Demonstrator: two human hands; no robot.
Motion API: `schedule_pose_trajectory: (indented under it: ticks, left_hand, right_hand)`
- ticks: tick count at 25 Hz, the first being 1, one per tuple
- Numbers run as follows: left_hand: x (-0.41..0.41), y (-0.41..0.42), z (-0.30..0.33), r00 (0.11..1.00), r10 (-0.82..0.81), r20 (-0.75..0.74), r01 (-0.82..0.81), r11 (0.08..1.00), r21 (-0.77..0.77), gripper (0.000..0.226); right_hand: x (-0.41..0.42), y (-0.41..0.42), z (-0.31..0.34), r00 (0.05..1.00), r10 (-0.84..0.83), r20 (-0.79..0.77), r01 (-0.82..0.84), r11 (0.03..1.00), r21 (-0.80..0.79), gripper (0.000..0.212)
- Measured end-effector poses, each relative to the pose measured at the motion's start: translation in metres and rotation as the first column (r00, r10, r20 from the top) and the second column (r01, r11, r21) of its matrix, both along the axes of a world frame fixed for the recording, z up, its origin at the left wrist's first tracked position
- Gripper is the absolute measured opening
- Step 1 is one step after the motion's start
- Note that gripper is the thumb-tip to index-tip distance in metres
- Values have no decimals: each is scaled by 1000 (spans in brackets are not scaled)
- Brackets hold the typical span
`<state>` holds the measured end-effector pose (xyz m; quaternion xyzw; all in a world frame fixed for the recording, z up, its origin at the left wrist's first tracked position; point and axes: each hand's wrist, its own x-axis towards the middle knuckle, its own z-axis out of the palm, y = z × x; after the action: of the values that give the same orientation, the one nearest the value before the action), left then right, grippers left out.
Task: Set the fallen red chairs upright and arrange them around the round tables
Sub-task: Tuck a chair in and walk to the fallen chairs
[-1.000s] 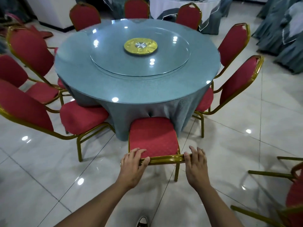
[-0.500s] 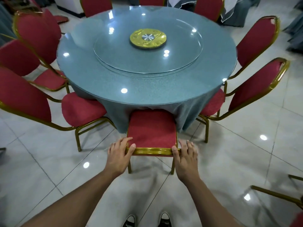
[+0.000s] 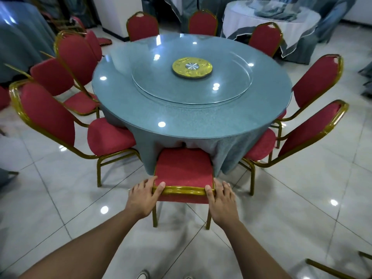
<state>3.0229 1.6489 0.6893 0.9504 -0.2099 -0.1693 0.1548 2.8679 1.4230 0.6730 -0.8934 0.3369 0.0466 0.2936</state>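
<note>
The red upholstered chair with a gold metal frame stands upright at the near edge of the round bench draped in blue-grey cloth under a glass top, its seat partly tucked beneath the cloth hem. The left hand is clamped on the left end of the gold top rail, thumb over the front. The right hand is clamped on the right end likewise. A glass turntable with a gold centre disc sits on the bench. Further red chairs stand upright around the bench on both sides and at the far edge. Gold chair legs show at lower right on the glossy tiled floor.
</note>
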Motion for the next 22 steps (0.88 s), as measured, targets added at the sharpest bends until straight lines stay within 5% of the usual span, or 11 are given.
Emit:
schedule_pose_trajectory:
  ticks: [3,7,11,22]
  left_hand:
    - [-5,-2,11,999,15,-30,-14,999,35,72]
    - [-15,0,23,996,-58,-62,56,998,-38,40]
    - [-23,19,40,992,-20,-121,-4,981,-192,31]
    - [24,176,113,959,282,25,-260,911,-319,29]
  right_hand:
    - [1,1,9,989,122,-79,-132,983,-126,55]
    - [7,12,26,980,149,130,-122,973,-198,29]
    - [28,41,41,954,228,192,-203,969,-140,25]
    - [163,205,98,799,462,384,-480,876,-57,27]
